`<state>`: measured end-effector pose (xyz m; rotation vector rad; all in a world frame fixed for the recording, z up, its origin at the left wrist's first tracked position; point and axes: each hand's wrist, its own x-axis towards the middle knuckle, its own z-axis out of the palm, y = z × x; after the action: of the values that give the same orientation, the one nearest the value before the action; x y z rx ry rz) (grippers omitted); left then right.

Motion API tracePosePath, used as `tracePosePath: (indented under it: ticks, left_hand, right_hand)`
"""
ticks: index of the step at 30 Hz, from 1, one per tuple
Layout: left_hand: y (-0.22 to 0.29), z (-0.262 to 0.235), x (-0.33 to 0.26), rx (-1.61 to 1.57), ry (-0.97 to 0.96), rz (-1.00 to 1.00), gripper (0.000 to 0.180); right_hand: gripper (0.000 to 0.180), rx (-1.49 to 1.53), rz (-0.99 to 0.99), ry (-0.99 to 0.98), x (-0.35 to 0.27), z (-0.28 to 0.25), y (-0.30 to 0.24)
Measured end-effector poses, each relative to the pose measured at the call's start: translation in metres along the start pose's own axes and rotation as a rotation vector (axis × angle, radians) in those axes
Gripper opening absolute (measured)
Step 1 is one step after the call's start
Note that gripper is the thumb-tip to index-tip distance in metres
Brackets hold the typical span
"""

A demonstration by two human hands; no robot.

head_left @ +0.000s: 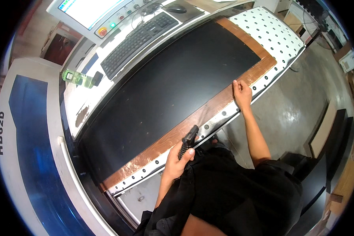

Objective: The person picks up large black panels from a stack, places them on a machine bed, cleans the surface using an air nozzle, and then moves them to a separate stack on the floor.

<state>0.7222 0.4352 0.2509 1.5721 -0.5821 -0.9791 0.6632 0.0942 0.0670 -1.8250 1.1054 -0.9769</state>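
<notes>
A large black panel (pixel 177 82) lies on top of a brown wood-grain board (pixel 208 106), whose border shows along the near side and the right end. My left hand (pixel 176 164) is closed around the ribbed grip of a black air gun (pixel 190 135), its head pointing up toward the board's near edge. Over that same edge, farther right, my right hand (pixel 243 94) rests with its fingers curled. What those fingers hold, if anything, is hidden. The hand sits just below the black panel's near right corner.
Both boards lie on a white machine table (pixel 269 33) dotted with black rollers. Behind them are a keyboard (pixel 139 43), a mouse (pixel 177 8), a monitor (pixel 92 11), a red stop button (pixel 102 32) and a green bottle (pixel 79 78). Dark panels (pixel 334 133) lean at the right.
</notes>
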Motion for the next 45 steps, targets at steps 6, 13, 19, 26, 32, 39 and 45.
tracePosePath:
  ticks: [6, 13, 19, 26, 32, 39, 45]
  left_hand:
    - [0.01, -0.011, -0.007, 0.184, -0.261, -0.097, 0.043]
    - [-0.004, -0.021, -0.022, 0.307, -0.26, -0.123, 0.044]
    - [-0.036, -0.033, -0.041, 0.128, 0.141, -0.148, 0.047]
    - [-0.035, -0.057, -0.063, 0.106, 0.322, -0.177, 0.036]
    - [-0.047, -0.055, -0.103, 0.059, 0.58, -0.253, 0.03]
    - [-0.057, -0.04, -0.141, -0.074, 0.863, -0.246, 0.04]
    - [-0.064, -0.013, -0.139, -0.234, 0.676, -0.203, 0.054]
  right_hand:
    - [0.03, 0.074, 0.058, 0.002, 0.002, 0.003, 0.007]
    - [0.028, 0.006, -0.043, 0.018, -0.002, 0.0, -0.004]
    - [0.024, 0.049, -0.084, 0.092, -0.016, 0.009, -0.022]
    - [0.02, 0.16, -0.206, -0.1, -0.039, 0.073, -0.078]
    - [0.016, 0.04, -0.503, -0.35, -0.053, 0.157, -0.121]
    - [0.036, -0.158, -0.923, -0.566, -0.051, 0.293, -0.159]
    - [0.051, -0.342, -1.003, -0.682, -0.034, 0.415, -0.191]
